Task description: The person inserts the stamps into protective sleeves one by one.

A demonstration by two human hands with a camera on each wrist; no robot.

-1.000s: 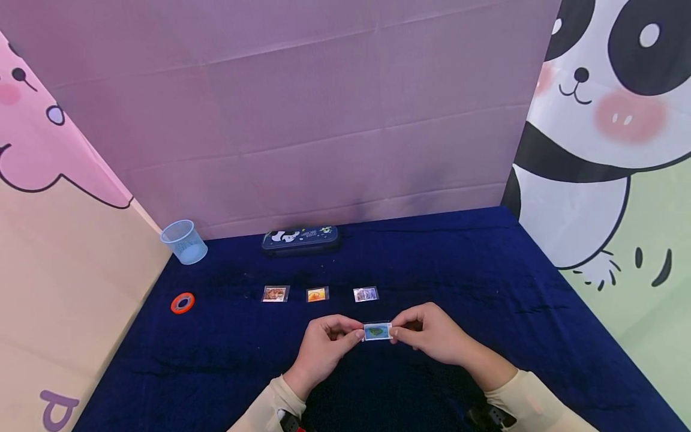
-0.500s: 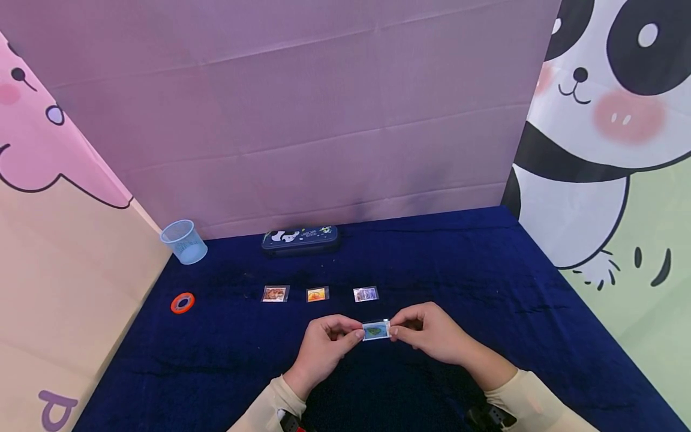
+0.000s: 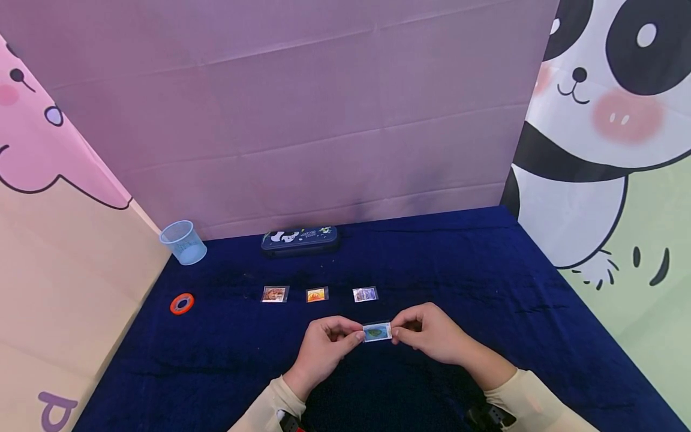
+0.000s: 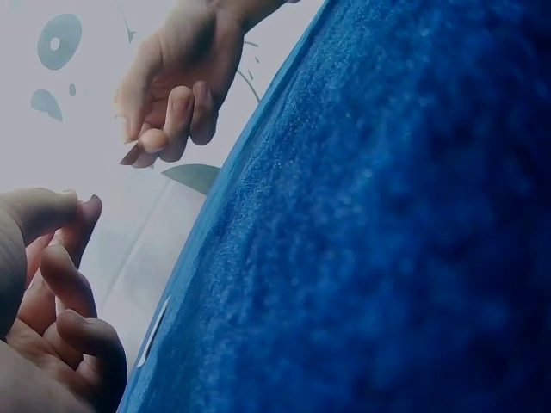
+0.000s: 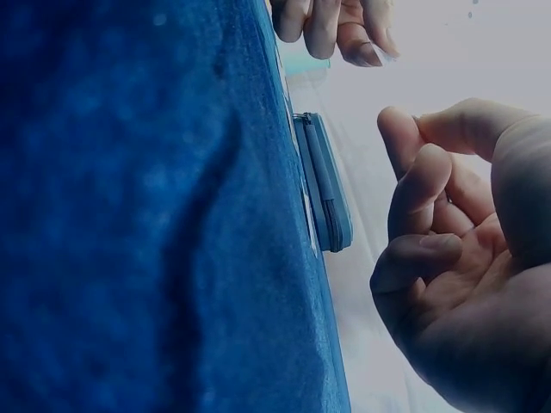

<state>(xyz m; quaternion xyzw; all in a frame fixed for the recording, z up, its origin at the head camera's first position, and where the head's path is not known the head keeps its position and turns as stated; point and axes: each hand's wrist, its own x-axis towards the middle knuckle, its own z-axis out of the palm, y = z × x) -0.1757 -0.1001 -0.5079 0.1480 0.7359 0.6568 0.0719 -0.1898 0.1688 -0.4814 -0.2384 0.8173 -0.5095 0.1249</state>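
Observation:
A small blue stamp (image 3: 376,332) with a white border and a green shape in its middle is held above the cloth in the head view. My left hand (image 3: 328,345) pinches its left edge between thumb and index finger. At the opposite edge, the thumb and index finger of my right hand (image 3: 432,333) grip it too. Both wrist views show the pinching fingers, but the stamp itself is hardly visible there. Beyond the hands lie a brown stamp (image 3: 275,294), an orange stamp (image 3: 317,294) and a purple stamp (image 3: 365,294), in a row in clear sleeves.
A dark blue pencil case (image 3: 300,241) with a panda print lies at the back of the blue cloth (image 3: 459,264). To the left stand a light blue cup (image 3: 185,243) and, nearer, an orange ring-shaped roll (image 3: 182,303). Printed fabric walls enclose the back and sides.
Both hands stay in place and keep hold of the stamp. Its tilt shifts slightly between the frames.

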